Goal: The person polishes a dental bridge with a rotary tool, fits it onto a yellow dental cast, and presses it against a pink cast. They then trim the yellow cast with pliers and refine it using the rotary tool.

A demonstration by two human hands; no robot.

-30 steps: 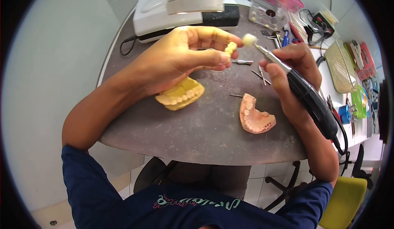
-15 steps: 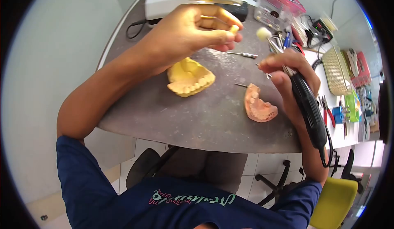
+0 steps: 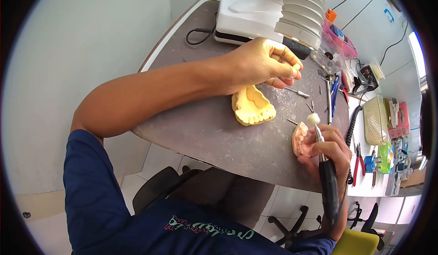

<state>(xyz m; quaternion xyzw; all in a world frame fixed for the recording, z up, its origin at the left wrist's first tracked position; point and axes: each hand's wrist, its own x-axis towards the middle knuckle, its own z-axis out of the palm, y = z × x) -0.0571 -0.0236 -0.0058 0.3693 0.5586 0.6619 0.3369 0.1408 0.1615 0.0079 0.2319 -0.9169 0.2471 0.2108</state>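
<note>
My left hand [image 3: 269,65] pinches a small yellowish tooth-like piece [image 3: 296,67] between thumb and fingertips, under the white ribbed hose's mouth. A black and silver rotary handpiece [image 3: 328,182] lies in the grip of my right hand [image 3: 336,146], its round white polishing tip [image 3: 313,119] pointing away from me. Beside that hand sits a pink dental cast [image 3: 299,138], partly covered by the fingers. The yellow dental cast [image 3: 252,108] rests on the dark table below my left wrist, its row of teeth facing me.
A white ribbed hose [image 3: 303,13] arches over a white machine [image 3: 246,13] at the back. Loose burs and a metal instrument [image 3: 297,92] lie amid white dust. Along the right are a cream basket [image 3: 375,120], red-handled pliers [image 3: 358,163] and a coiled black cord [image 3: 353,122].
The view has swung, so the table appears farther right. My right hand has come down with the handpiece to beside the pink cast, away from my left hand, which still pinches the small piece.
</note>
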